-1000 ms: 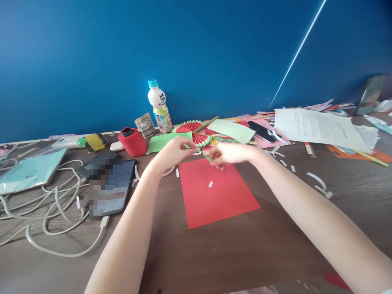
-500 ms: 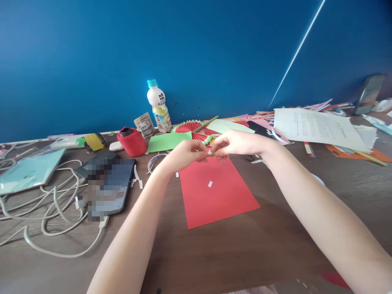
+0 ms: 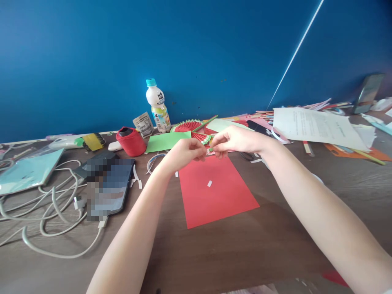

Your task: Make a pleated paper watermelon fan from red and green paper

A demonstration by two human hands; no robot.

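A red sheet of paper [image 3: 217,200] lies flat on the brown table [image 3: 245,253], with a small white slip [image 3: 210,183] on it. Over the sheet's far edge, my left hand [image 3: 191,152] is closed in a pinch. Close to its right, my right hand [image 3: 226,141] also has its fingers pinched together. A tiny greenish bit shows between the fingertips, too small to name. Behind the hands are a red and green folded paper fan [image 3: 187,126] and a green paper [image 3: 167,141].
A bottle [image 3: 159,108], a pouch [image 3: 143,124] and a red roll [image 3: 131,143] stand toward the wall. Left are a phone [image 3: 118,188], cables [image 3: 45,255] and a light blue packet [image 3: 30,171]. Printed paper [image 3: 318,128], paper strips and another phone [image 3: 367,94] are at right.
My right hand has risen slightly and its fingertips have shifted a little. My left hand has barely moved, still close beside it.
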